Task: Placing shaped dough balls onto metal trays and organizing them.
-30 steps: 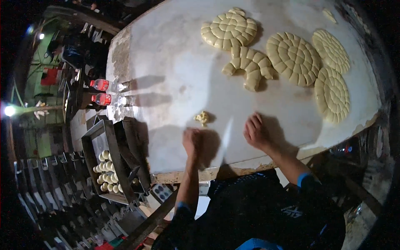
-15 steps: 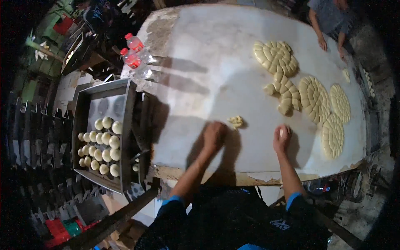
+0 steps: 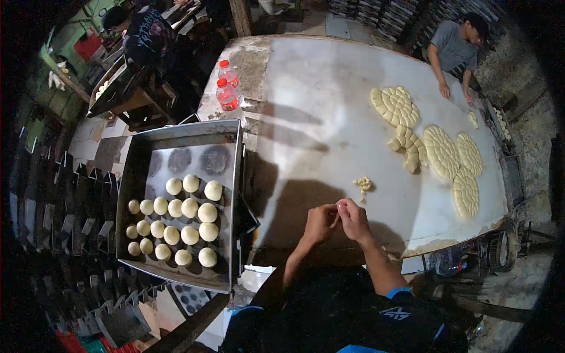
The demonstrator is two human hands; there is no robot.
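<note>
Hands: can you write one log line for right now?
left hand and right hand: together, pinching dough piece | dough scraps: beside | tray: left

A dark, almost black top with short sleeves is worn, each sleeve edged by a bright blue band. A small pale emblem is printed near the right shoulder. The left hand [image 3: 318,224] and right hand [image 3: 355,219] are bare, and the forearms are uncovered.

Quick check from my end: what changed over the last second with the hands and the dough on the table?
Both hands lifted off the table and came together: the left hand and right hand now meet at the table's near edge, seemingly pinching a dough piece between them. A second ago they lay apart, palms down. The small dough scrap, the scored dough rounds and the tray of dough balls look unchanged.
</note>
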